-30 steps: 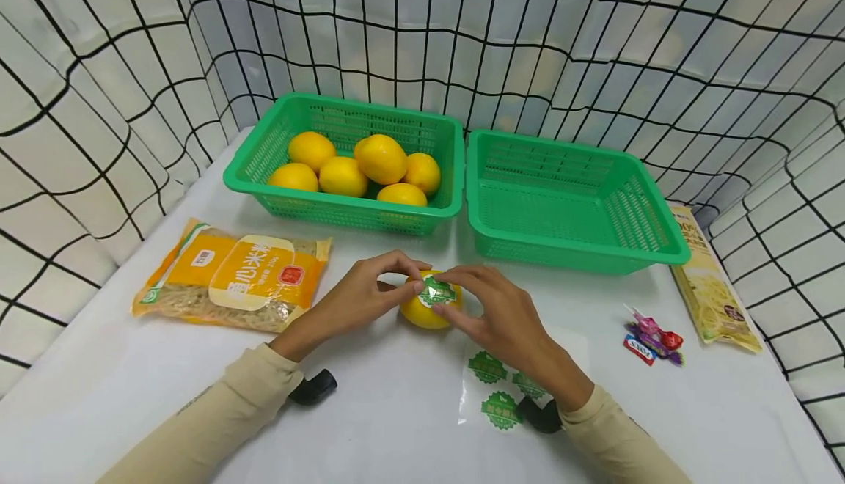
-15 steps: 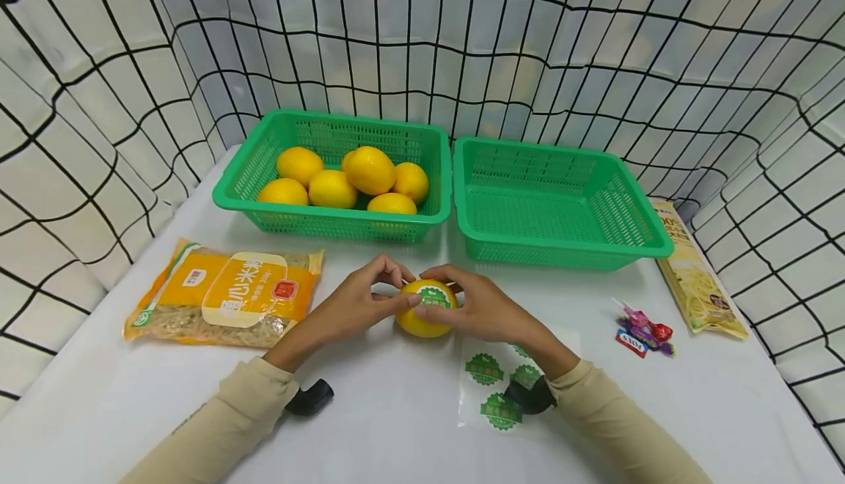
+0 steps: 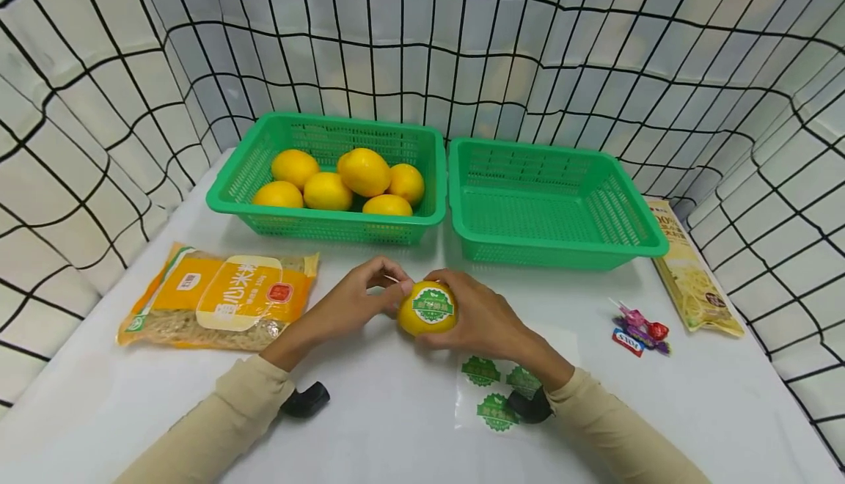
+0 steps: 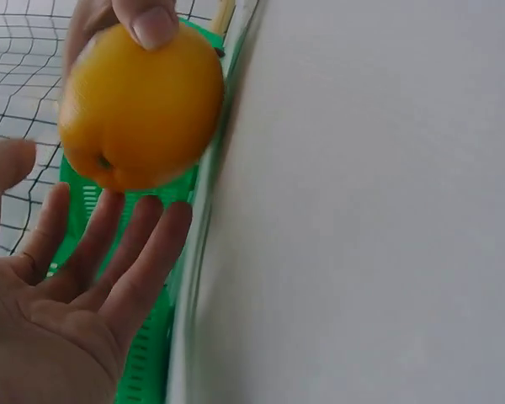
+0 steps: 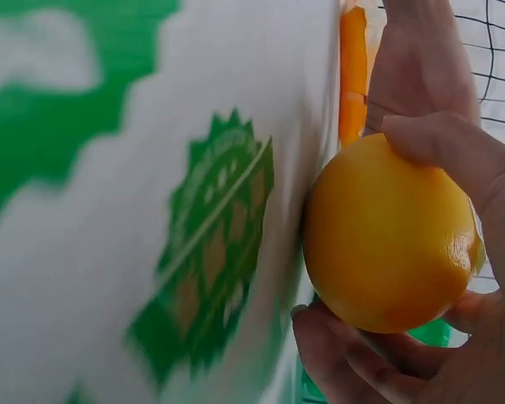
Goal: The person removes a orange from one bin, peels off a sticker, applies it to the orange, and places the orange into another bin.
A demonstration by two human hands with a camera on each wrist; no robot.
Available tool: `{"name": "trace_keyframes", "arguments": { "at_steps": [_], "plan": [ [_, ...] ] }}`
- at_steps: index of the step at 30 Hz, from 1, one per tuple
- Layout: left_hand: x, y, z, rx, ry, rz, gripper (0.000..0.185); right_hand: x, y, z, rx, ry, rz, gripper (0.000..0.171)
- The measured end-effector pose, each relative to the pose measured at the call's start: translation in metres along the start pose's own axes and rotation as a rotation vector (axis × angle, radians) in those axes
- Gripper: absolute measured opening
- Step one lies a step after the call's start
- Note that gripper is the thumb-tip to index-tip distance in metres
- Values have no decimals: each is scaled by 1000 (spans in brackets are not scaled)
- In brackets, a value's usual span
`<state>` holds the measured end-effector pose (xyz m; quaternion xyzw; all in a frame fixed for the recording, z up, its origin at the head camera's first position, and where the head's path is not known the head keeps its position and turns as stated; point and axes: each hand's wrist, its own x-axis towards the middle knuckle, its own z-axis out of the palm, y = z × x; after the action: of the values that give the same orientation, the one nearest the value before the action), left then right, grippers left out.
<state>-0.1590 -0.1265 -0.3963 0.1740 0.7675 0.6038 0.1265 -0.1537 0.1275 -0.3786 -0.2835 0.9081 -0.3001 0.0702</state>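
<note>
Two hands, R hand (image 3: 485, 319) grips stickered lemon (image 3: 426, 309)

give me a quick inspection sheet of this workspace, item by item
surface: white table, plainly lit.
job's things: yellow lemon with round green sticker in hand; clear sticker sheet with three green stickers on the table; left green plastic basket holding six lemons; right green plastic basket with nothing in it.
clutter: orange noodle packet at left, pale yellow noodle packet at right, small heap of wrapped sweets.
grippers: right hand grips the lemon; left hand is open beside it, fingertips near the lemon.
cables: nothing seen.
surroundings: white cloth with black grid lines on all sides.
</note>
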Motion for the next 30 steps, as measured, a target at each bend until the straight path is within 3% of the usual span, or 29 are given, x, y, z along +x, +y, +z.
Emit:
{"name": "trace_keyframes", "arguments": {
  "at_steps": [3,8,13,17,21,26,30],
  "plan": [
    [13,4,4,-45,6,-39,35,-12,2,-18,-68,37,10,79],
    [43,16,22,-99,25,-112,51,-35,6,-67,-155,88,20,80],
    [63,26,40,-261,35,-126,55,-29,14,-125,-204,116,41,76],
    [71,29,46,-361,53,-123,49,6,28,-162,-162,131,21,74],
    [75,28,46,-432,94,-131,41,60,42,-181,-137,28,90,78],
    [75,25,49,-473,126,-143,37,124,63,-176,-152,-203,239,80],
    [73,26,53,-490,122,-148,34,152,76,-164,-166,-334,304,81]
  ]
}}
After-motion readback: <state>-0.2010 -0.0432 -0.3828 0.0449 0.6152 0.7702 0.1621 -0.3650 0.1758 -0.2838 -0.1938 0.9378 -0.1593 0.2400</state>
